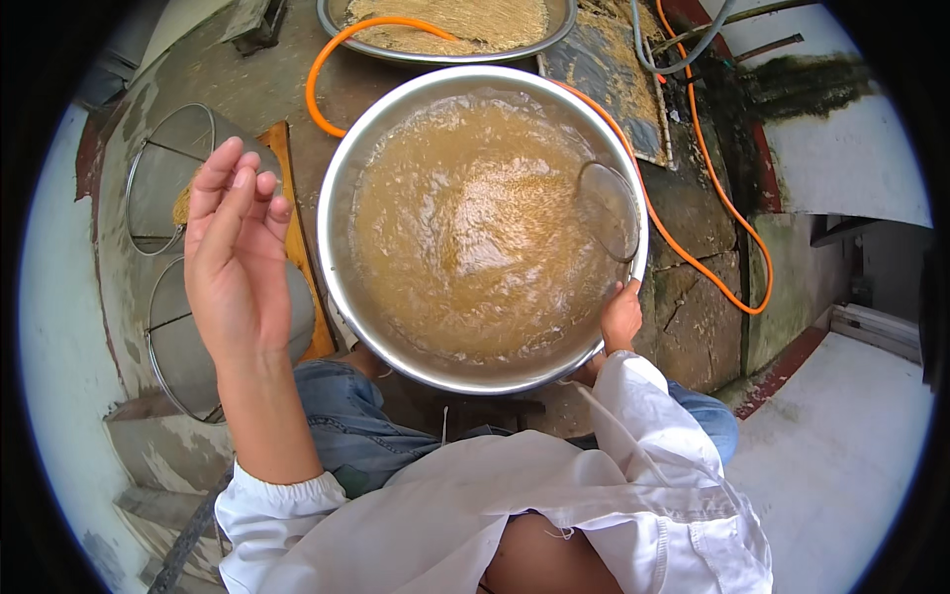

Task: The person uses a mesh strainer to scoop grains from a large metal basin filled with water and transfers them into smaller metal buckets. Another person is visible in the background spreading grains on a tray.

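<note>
A wide stainless steel basin (334, 245) stands before me, filled with cloudy brown water (415, 297). Many small golden grains (519, 193) show through the rippled surface. Along the basin's right inner side leans a round wire-rimmed mesh strainer (607, 208), partly in the water. My right hand (622, 318) is at the right front rim, closed around the strainer's handle, which the fingers mostly hide. Raised to the left of the basin, my left hand (237, 260) is empty, its palm turned up and its fingers loosely bent.
Behind stands another metal basin (445, 56) holding grain (475, 18). An orange hose (315, 82) arcs from it and runs around the right side. Two cylindrical mesh baskets (167, 167) (174, 334) lie left, beside a wooden board (297, 230). A dark grain-strewn sheet (608, 82) lies back right.
</note>
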`<state>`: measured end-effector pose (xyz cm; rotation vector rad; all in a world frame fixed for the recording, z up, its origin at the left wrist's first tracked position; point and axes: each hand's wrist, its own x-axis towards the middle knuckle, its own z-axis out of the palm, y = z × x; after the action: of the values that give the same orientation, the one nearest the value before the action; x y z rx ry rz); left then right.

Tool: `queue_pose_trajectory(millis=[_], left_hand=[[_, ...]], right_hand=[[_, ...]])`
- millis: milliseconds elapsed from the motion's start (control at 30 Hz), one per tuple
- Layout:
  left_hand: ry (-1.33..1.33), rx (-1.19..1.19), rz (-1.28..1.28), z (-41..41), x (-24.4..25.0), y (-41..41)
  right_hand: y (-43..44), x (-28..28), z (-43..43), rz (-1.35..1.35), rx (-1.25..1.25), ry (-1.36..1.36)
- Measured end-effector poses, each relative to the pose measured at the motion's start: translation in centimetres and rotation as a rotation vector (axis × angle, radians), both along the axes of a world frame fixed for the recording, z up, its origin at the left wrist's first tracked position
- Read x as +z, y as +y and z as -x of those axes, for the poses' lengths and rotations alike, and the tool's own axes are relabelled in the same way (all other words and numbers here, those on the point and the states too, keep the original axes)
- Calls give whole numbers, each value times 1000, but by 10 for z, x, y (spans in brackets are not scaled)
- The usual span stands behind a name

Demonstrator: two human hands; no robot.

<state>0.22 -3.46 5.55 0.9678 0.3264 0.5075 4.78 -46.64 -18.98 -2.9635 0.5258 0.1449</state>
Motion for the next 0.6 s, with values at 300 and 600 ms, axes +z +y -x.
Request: queue_pose_trajectory(millis=[300,600], left_hand=[[54,60,-12,10,1,7],[63,90,11,13,-1,16]], right_hand=[[73,-177,33,-440,93,319],[143,-58,33,-1501,-273,873]])
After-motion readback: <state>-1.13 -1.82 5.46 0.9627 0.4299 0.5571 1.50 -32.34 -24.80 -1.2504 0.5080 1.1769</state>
